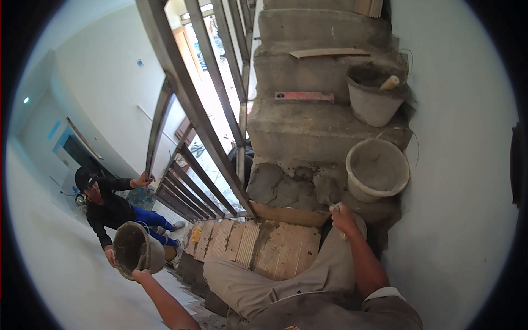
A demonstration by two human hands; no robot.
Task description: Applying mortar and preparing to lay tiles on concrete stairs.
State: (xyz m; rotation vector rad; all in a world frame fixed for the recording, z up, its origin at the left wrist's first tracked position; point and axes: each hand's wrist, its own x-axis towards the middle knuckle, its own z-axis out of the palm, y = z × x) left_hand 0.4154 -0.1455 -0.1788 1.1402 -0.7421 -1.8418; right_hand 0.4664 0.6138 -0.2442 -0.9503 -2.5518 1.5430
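A: Left hand, quick!
B: Clutching the grey bucket at its rim, out to the person's left, and a co-worker's hand has the other side!
A: And the right hand?
B: Wrapped round the trowel, blade down on wet mortar (a second bucket stands by the wall)!

a grey metal railing stands opposite a pale wall.
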